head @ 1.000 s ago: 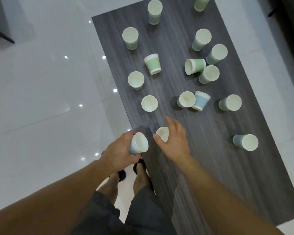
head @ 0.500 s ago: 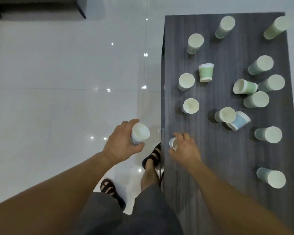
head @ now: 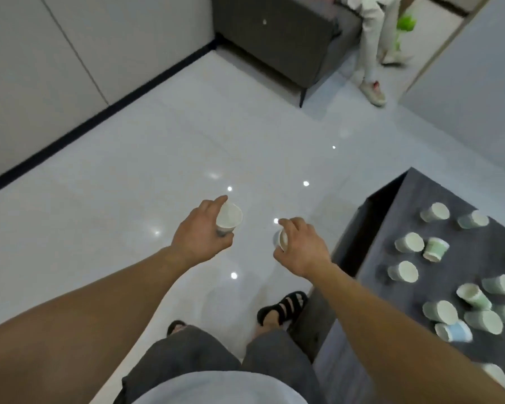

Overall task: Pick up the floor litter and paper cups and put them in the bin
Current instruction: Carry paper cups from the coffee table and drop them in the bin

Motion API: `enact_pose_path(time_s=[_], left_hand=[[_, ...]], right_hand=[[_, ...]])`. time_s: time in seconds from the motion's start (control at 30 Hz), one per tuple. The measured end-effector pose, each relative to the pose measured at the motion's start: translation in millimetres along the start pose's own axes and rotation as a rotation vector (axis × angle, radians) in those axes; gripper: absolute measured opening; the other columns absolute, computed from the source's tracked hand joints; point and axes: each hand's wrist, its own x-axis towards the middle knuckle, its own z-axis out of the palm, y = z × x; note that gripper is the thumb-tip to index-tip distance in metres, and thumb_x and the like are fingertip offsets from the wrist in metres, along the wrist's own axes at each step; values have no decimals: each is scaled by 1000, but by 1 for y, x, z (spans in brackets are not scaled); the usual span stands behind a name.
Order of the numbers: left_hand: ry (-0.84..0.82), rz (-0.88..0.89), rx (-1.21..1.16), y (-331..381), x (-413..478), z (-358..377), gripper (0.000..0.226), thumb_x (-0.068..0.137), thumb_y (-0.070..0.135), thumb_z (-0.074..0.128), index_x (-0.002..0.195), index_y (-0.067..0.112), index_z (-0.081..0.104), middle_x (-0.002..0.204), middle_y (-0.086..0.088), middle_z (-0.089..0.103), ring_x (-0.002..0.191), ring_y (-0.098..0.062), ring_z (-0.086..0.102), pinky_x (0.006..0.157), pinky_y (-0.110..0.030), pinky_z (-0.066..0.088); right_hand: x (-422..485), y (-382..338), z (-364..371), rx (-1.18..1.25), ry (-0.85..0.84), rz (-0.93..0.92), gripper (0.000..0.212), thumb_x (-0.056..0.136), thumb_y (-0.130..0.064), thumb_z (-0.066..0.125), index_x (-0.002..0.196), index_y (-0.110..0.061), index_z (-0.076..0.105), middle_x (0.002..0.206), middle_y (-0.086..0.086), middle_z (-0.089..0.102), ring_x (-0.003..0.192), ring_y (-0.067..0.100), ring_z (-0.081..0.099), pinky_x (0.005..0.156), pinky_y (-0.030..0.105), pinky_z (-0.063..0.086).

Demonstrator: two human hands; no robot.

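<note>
My left hand point(head: 200, 233) grips a white paper cup point(head: 229, 218) with its mouth facing up at me. A second, smaller-looking paper cup point(head: 282, 239) is held in my right hand point(head: 302, 246), mostly hidden behind the fingers. Both hands hover over the white tiled floor, left of the dark wood-grain table point(head: 405, 199). Several more paper cups, such as the upright one point(head: 410, 242), stand and lie on the table at the right. No bin is in view.
A dark grey cabinet point(head: 280, 39) stands at the back, by the black skirting of the wall point(head: 99, 118). Another person's legs point(head: 370, 53) are at the top right. My sandalled feet point(head: 283, 307) are on the glossy floor beside the table.
I have turned left, away from the table. Both hands, each holding a cup, have moved off the tabletop and are now over the floor; the table has slid to the right edge of view.
</note>
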Motion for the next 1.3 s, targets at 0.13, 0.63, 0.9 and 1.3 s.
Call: enact_pose_path(time_s=[0.13, 0.63, 0.9, 1.3], left_hand=[[197, -213, -37, -91, -63, -74, 82, 78, 47, 66, 147, 28, 25, 139, 0, 41, 122, -23, 45, 93, -35, 42], [612, -758, -110, -290, -183, -248, 88, 77, 35, 72, 149, 32, 21, 133, 2, 34, 110, -21, 50, 88, -29, 46], [841, -1032, -144, -378, -235, -310, 80, 75, 39, 70, 144, 31, 29, 129, 2, 35, 107, -21, 50, 83, -31, 47], [914, -1261, -181, -562, -403, -384, 82, 72, 47, 67, 142, 31, 29, 127, 3, 37, 111, -21, 48, 88, -33, 47]], right_hand=[[19, -129, -1, -77, -34, -241, 68, 86, -40, 59, 147, -24, 33, 143, 1, 38, 122, 24, 43, 90, 35, 46], [95, -481, 29, -271, -158, -891, 67, 85, -39, 59, 146, -24, 35, 142, 0, 40, 123, 23, 44, 92, 33, 48], [123, -666, 60, -382, -230, -1199, 68, 86, -39, 59, 147, -25, 32, 143, 0, 38, 124, 23, 43, 94, 34, 48], [40, -932, 192, -478, -351, -1409, 71, 85, -44, 60, 147, -26, 30, 143, -1, 38, 123, 22, 42, 98, 35, 47]])
